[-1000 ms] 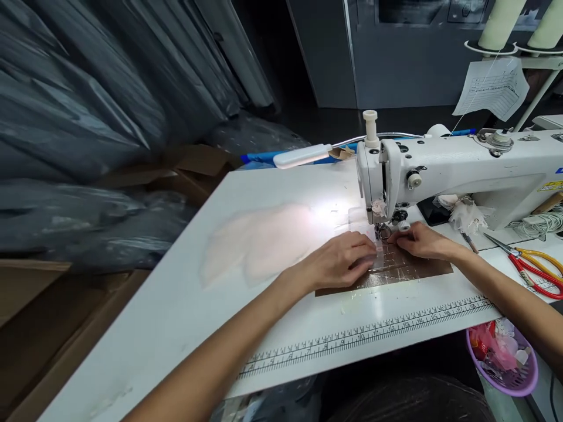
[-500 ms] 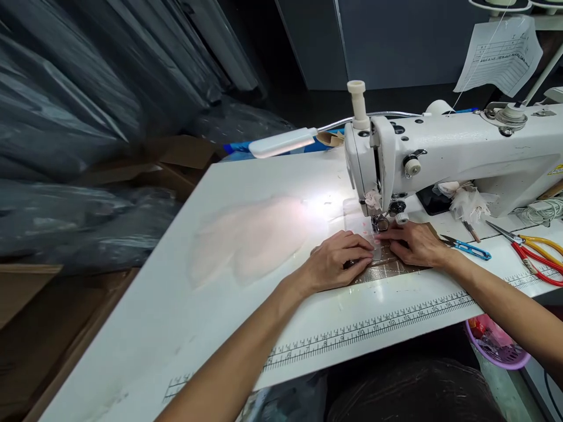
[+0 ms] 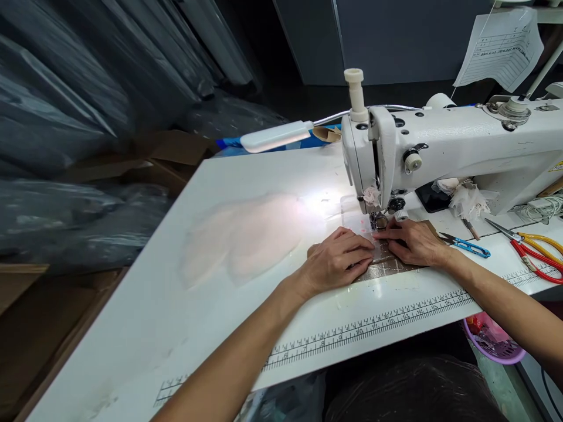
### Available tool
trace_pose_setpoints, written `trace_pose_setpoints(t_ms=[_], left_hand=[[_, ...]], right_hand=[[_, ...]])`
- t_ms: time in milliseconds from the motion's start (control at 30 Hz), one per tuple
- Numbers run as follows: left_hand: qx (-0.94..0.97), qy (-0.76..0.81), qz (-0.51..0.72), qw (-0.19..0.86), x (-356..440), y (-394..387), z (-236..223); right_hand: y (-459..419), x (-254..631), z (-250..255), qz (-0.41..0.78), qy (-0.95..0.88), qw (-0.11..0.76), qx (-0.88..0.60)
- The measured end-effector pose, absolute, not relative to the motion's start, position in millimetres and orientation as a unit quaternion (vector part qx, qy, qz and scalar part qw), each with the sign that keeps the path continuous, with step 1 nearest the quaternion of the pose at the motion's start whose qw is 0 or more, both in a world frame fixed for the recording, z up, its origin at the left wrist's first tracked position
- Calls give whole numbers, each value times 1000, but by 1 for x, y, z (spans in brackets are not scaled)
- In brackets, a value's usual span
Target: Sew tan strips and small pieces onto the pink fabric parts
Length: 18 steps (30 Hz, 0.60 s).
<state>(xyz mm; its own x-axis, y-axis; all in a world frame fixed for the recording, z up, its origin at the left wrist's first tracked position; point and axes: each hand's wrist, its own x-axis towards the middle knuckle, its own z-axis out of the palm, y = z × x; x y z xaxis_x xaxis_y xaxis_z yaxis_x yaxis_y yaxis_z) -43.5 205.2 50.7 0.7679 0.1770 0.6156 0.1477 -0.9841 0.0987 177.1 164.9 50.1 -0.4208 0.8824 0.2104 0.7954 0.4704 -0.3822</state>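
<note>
My left hand (image 3: 336, 259) lies flat, fingers together, on a small sheer piece of fabric (image 3: 373, 249) just in front of the presser foot (image 3: 377, 221) of the white sewing machine (image 3: 448, 155). My right hand (image 3: 413, 240) rests on the other side of the same piece, fingertips pressing it down by the needle. The piece lies over a brown taped patch (image 3: 389, 266) on the white table (image 3: 246, 328). A pile of pale pink sheer fabric (image 3: 246, 234) lies to the left of my hands.
A gooseneck lamp (image 3: 275, 136) lights the needle area. Blue thread snips (image 3: 468, 246) and red and yellow scissors (image 3: 534, 249) lie right of the machine. A ruler strip (image 3: 373, 325) runs along the table's front edge. A purple basket (image 3: 492, 343) hangs below right. Cardboard boxes (image 3: 167, 155) and grey plastic-wrapped rolls (image 3: 88, 88) stand left.
The view has shifted down and right; the blue snips have come into sight. Both hands stay at the presser foot on the small fabric piece, barely moved.
</note>
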Motion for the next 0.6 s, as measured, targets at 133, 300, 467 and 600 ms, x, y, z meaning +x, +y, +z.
trace_pose_setpoints(t_ms=[133,300,467,600], left_hand=[[943,82,321,21,-44,205,51],[951,66,297,60,-45,211,55],[962,65,227,135,-47,218,64],[961,79,227,140,-49,217,65]], right_hand=[[165,178,49,110,-838,194,-497],[165,181,48,103,-856,183,-473],[164,181,50,79,-876,153,-451],[162,178,54,62,-877,149,-453]])
